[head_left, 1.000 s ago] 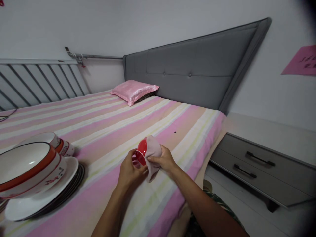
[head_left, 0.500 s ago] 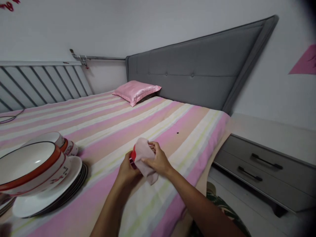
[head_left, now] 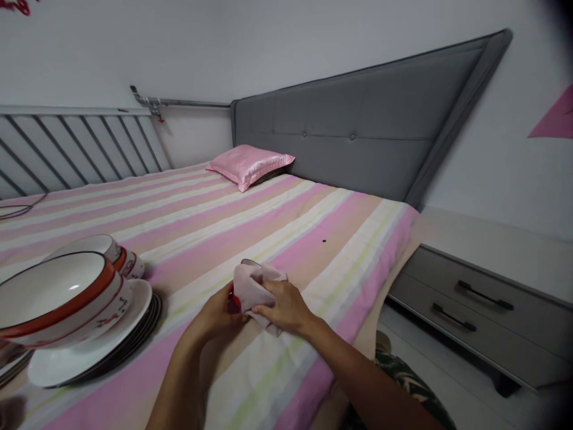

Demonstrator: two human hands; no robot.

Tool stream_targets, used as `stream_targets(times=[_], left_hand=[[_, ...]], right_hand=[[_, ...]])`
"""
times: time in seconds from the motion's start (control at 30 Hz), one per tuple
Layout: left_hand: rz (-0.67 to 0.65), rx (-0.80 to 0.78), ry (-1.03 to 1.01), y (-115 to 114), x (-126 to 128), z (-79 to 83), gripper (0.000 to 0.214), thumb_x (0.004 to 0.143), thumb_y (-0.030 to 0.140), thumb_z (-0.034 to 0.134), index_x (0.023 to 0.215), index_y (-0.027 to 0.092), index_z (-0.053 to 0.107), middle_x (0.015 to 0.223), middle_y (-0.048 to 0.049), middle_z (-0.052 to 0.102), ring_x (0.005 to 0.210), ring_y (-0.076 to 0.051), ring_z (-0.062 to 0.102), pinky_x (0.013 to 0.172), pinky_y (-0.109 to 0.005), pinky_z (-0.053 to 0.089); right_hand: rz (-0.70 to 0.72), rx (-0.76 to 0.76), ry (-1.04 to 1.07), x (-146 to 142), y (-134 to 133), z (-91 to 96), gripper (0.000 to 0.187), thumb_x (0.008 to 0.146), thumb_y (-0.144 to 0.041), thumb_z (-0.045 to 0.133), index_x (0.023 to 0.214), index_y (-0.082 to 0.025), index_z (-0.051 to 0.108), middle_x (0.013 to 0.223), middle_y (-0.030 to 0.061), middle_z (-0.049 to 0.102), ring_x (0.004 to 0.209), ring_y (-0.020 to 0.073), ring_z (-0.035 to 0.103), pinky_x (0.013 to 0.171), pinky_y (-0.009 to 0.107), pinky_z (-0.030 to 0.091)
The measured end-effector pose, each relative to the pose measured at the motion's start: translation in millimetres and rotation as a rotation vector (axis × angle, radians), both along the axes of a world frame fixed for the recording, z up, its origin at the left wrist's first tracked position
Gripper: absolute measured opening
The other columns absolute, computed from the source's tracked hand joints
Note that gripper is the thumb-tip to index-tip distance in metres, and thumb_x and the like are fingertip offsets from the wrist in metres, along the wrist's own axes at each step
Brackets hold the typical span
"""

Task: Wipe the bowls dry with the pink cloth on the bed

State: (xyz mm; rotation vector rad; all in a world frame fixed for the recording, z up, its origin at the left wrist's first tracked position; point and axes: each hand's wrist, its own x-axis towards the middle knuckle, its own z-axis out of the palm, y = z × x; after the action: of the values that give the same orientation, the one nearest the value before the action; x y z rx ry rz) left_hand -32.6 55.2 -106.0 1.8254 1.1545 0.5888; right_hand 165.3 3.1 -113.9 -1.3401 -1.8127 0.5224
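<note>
My left hand (head_left: 215,316) grips a small red cup (head_left: 231,303), of which only a sliver shows. A pale pink cloth (head_left: 251,285) covers most of that cup. My right hand (head_left: 282,307) is closed on the cloth and presses it against the cup. Both hands hover just above the striped pink bedspread (head_left: 201,239), near the bed's front right part.
A stack of plates (head_left: 89,352) carries red-rimmed white bowls (head_left: 58,298) at the left. A pink pillow (head_left: 250,164) lies by the grey headboard (head_left: 358,137). A grey drawer unit (head_left: 470,304) stands right of the bed. A slatted rail (head_left: 76,149) runs along the far left.
The cloth has come over the cup, hiding nearly all its red. Both hands have sunk lower and shifted slightly left toward the bedspread.
</note>
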Motion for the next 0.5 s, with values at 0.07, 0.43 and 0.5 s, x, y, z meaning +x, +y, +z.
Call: stream_targets(times=[0.07,0.43,0.5], left_hand=[[-0.012,0.012,0.045,-1.4,-3.3,3.3,0.067,0.055,0.021,0.071,0.12,0.016,0.056,0.109,-0.0109,0.069,0.093,-0.027,0.066,0.084,-0.04,0.052],[0.487,0.328,0.086,-16.7,-6.6,49.1,0.05,0.067,0.058,0.064,0.095,0.016,0.067,0.08,-0.0086,0.072,0.077,-0.025,0.067,0.074,-0.036,0.051],[0.64,0.385,-0.082,-32.8,8.0,63.6,0.05,0.079,0.065,0.048,0.074,0.018,0.066,0.062,-0.0043,0.066,0.062,-0.019,0.063,0.064,-0.03,0.049]], right_hand=[[0.006,0.02,0.02,-1.1,0.2,0.2,0.028,0.067,-0.044,0.076,0.081,-0.023,0.064,0.08,0.0026,0.068,0.073,0.0215,0.061,0.064,0.03,0.042],[-0.202,0.123,0.45,13.6,-8.2,27.2,0.038,0.082,-0.057,0.056,0.079,-0.019,0.054,0.069,-0.0002,0.057,0.062,0.0131,0.054,0.06,0.024,0.041],[-0.259,0.137,0.529,19.7,-11.5,36.6,0.048,0.088,-0.061,0.042,0.066,-0.019,0.051,0.056,-0.0024,0.048,0.052,0.0109,0.046,0.053,0.024,0.035]])
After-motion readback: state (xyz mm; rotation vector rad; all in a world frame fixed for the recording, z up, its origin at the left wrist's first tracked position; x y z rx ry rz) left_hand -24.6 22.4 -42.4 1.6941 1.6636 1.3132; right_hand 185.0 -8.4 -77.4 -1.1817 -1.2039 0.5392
